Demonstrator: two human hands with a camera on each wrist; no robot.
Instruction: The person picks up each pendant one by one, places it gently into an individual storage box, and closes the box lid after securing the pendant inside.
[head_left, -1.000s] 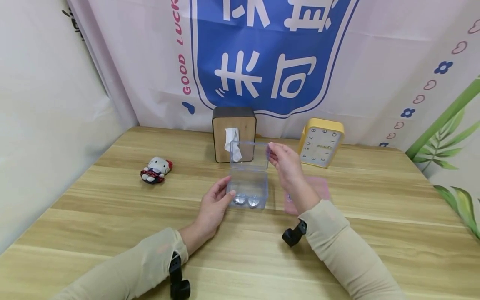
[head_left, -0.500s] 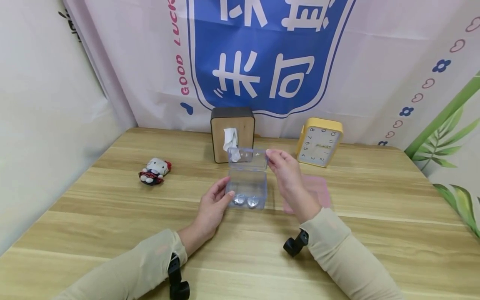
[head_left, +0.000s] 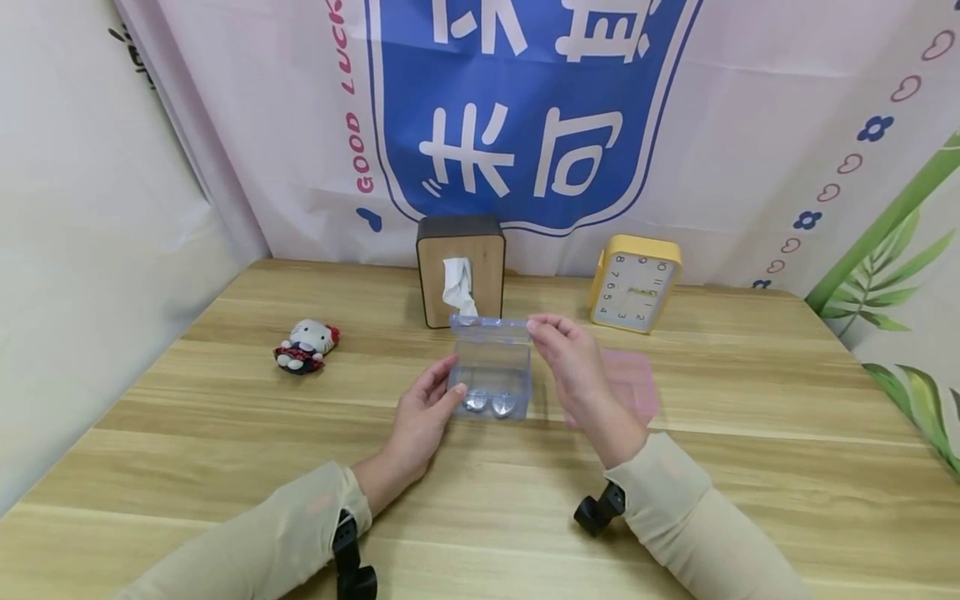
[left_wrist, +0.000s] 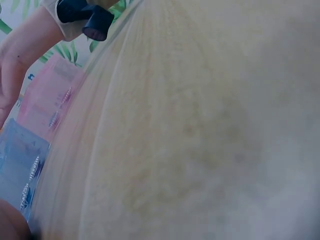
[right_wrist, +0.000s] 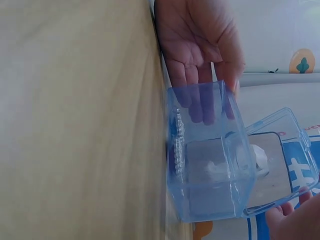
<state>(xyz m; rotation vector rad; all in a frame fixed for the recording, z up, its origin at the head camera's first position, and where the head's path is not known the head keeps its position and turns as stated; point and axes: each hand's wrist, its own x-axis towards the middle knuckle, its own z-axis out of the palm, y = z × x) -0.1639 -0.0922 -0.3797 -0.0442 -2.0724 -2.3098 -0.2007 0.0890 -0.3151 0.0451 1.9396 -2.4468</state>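
Observation:
A clear bluish plastic box (head_left: pixel 492 379) stands on the table, with two shiny silver round pieces (head_left: pixel 476 402) lying on its floor. My left hand (head_left: pixel 422 414) grips the box's left side, its thumb at the front left edge. With thumb and fingers, my right hand (head_left: pixel 576 371) pinches the right corner of the hinged lid (head_left: pixel 491 332), which is tilted partway over the back of the box. From the right wrist view, the left fingers show through the box wall (right_wrist: pixel 210 200). The left wrist view catches only part of the box (left_wrist: pixel 20 155).
A pink translucent box (head_left: pixel 639 379) sits right of the blue one, partly hidden by the right hand and forearm. Behind stand a wood-fronted tissue box (head_left: pixel 487 275) and a yellow clock (head_left: pixel 636 287). A cat doll (head_left: pixel 306 346) lies to the left.
My right hand has come down and toward me, tilting the lid from nearly upright to a lower angle. The left hand has kept its grip on the box.

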